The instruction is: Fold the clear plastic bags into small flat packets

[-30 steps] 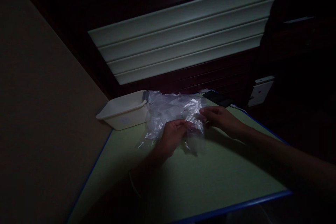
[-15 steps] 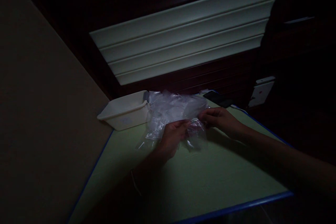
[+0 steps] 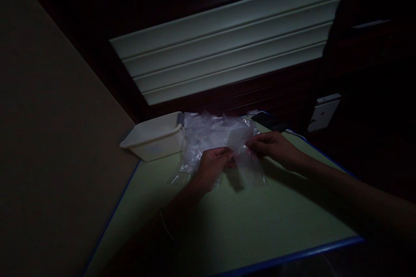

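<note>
Between my two hands is a clear plastic bag (image 3: 251,169), hanging just above the table. My left hand (image 3: 214,162) pinches its left edge with thumb and fingers. On the other side my right hand (image 3: 264,143) is closed on the bag's right edge. Behind them lies a pile of clear plastic bags (image 3: 206,132), some of it hidden by my left hand. The light is dim, and whether anything is inside the held bag cannot be made out.
A white plastic bin (image 3: 159,149) stands left of the pile, close to the wall (image 3: 65,138). A dark flat object (image 3: 268,121) lies at the table's back right. The pale green table (image 3: 260,225) has blue edging. Behind it rises a slatted panel (image 3: 234,39).
The bag between my hands now hangs lower and flatter, its bottom shifted to the right. Both hands have barely moved.
</note>
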`<state>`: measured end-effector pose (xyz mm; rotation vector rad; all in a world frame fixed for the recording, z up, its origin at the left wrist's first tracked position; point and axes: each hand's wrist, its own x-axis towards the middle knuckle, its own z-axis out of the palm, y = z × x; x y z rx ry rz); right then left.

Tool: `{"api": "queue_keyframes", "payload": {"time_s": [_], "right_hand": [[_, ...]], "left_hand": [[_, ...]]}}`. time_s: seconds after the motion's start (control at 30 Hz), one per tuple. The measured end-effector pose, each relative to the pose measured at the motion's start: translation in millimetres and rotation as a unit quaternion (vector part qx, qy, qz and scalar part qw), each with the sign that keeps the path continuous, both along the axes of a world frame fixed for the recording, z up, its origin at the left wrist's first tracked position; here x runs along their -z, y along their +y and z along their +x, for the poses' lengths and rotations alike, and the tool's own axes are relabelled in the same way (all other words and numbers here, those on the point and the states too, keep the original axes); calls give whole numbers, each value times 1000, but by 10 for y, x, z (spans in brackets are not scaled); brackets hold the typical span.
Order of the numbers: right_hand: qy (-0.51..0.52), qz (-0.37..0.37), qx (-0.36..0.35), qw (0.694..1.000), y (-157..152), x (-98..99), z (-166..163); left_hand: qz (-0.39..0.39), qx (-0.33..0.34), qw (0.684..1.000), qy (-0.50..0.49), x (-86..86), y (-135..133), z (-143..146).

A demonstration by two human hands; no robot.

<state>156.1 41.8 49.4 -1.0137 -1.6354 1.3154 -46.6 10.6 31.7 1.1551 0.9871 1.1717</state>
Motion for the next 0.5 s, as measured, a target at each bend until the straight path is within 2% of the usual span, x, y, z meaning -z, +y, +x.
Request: {"api": "queue_keyframes", "payload": {"time_s": [0.13,0.23,0.5], "right_hand": [[2,1,-3,1000,-10,-10,2],[-2,0,-3,1000,-6,-9,5],[-9,-8,-21,1000,9,30,2]], "left_hand": [[3,39,998,-39,-21,-25,-10],[10,69,997,-27,-17,-38,4],[3,-4,1000,-12,5,-7,42]]}}
